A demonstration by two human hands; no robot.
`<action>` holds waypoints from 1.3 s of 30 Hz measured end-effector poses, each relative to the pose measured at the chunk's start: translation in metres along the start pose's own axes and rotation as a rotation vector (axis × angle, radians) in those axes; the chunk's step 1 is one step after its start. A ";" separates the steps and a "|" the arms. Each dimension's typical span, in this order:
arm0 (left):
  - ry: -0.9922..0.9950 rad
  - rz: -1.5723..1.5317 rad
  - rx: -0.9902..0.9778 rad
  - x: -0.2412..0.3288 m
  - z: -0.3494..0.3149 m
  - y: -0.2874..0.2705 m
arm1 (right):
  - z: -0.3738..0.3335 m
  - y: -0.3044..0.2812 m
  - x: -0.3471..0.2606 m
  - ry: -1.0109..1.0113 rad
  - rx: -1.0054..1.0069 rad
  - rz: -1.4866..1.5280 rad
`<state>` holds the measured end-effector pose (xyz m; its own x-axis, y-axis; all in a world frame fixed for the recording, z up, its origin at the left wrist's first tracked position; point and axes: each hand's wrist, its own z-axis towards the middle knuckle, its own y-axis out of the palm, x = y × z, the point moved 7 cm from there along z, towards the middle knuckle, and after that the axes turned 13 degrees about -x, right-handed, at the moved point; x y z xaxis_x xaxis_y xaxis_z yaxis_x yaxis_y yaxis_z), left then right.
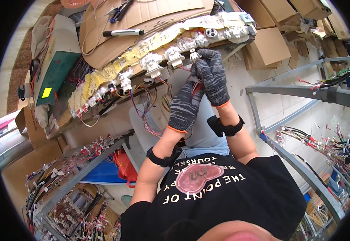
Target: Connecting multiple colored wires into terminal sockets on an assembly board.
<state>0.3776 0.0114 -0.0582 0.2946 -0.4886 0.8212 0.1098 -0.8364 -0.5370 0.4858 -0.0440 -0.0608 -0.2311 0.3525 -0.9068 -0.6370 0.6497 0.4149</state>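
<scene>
Both my hands wear dark grey knit gloves with orange cuffs and meet at the front edge of a long bench board. My left hand (186, 105) is closed round a bundle of thin wires (198, 88), some of them red. Just above it, my right hand (214, 76) has its fingers bent together on the upper part of those wires. Its fingertips are close beside a white connector (195, 56) on the board; whether they touch it is hidden. More white connectors (153, 69) sit along the edge, wires hanging from several of them.
A green-faced tester box (57, 76) with a lit yellow display stands at left. A marker (123, 33) and cutters (120, 11) lie on the cardboard (98, 48). Metal racks (303, 90) hung with wire harnesses flank me. Cardboard boxes (266, 48) stand at far right.
</scene>
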 end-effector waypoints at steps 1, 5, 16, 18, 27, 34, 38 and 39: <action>0.030 -0.018 0.030 0.001 0.002 -0.003 | 0.002 0.000 0.000 -0.007 0.016 -0.012; 0.051 -0.030 0.082 -0.005 0.002 -0.008 | 0.002 -0.001 0.004 -0.014 0.083 -0.016; 0.117 -0.018 0.087 0.023 0.014 -0.031 | -0.048 -0.048 -0.068 -0.104 0.296 -0.592; -0.038 -0.190 0.002 0.017 0.018 -0.036 | -0.070 -0.056 -0.022 0.448 -0.074 -0.525; 0.258 0.661 -0.033 0.101 -0.025 -0.049 | -0.054 -0.102 0.047 0.089 0.411 0.861; 0.036 -0.051 -0.821 0.155 0.009 0.005 | -0.134 -0.002 -0.056 -0.210 0.066 -0.477; -0.171 -0.891 -1.085 0.147 0.037 0.044 | -0.142 0.025 -0.036 0.121 -0.362 -0.191; -0.132 -1.018 -1.148 0.148 0.034 0.046 | -0.141 0.006 -0.024 0.273 -0.488 -0.129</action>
<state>0.4589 -0.0914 0.0321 0.6365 0.3627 0.6807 -0.4381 -0.5564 0.7061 0.3833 -0.1435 -0.0471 -0.2696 0.0620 -0.9610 -0.9232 0.2670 0.2763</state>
